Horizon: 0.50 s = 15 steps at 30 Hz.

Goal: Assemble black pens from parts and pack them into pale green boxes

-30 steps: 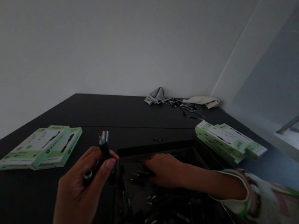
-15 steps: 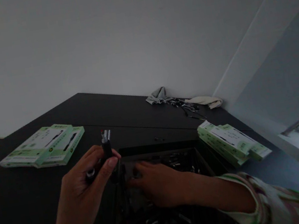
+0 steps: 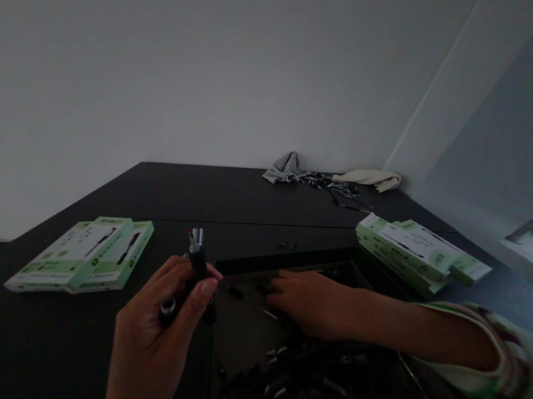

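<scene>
My left hand [image 3: 159,324] is closed around several black pens [image 3: 198,261]; one has a bare tip pointing up, and a round dark end shows near the palm. Inside a dark tray [image 3: 281,262] my right hand [image 3: 308,304] reaches down among loose pen parts [image 3: 276,387]. Its fingers are bent, with their tips at the small black pieces near the tray's far side. Whether they grip one is hidden. Silvery clips and dark barrels lie heaped in the near part of the tray.
Green and white pen boxes [image 3: 70,254] lie on the left of the black table [image 3: 183,182]. More such boxes [image 3: 416,250] are stacked at the right. Toward the wall are a grey cloth [image 3: 284,168], a pile of pens [image 3: 330,186] and a cream cloth [image 3: 369,178].
My right hand has moved right inside the tray, uncovering the tray floor and loose parts on the left. My left hand keeps its hold on the pens.
</scene>
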{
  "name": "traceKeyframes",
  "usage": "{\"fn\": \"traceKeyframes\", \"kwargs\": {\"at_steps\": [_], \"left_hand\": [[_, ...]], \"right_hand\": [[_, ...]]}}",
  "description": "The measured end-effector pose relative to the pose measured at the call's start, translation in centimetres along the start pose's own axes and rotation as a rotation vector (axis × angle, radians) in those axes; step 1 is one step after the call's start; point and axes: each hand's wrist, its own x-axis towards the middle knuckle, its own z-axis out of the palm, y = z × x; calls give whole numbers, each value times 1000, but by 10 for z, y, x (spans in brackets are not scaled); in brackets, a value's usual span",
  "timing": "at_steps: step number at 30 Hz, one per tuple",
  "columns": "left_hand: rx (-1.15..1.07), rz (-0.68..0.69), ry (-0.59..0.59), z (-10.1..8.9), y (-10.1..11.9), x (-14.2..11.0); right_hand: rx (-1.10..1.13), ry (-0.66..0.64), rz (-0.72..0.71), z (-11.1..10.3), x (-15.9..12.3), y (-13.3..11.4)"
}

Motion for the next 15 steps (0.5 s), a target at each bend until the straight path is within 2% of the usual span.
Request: {"fn": "traceKeyframes", "kwargs": {"at_steps": [5,7,11,15], "left_hand": [[-3,6,3,-1,1,-1],[-4,4,-1,-1,0,-1],[-13,13,5,-1,-3,-2],[-11,4,4,-1,-3,-2]], "right_hand": [[-25,41,56,-13,-10,-9],[9,38,0,-15,-12,-21],[166,2,-235,-3,-14,-46],[190,24,-275,10,-10,-53]]}}
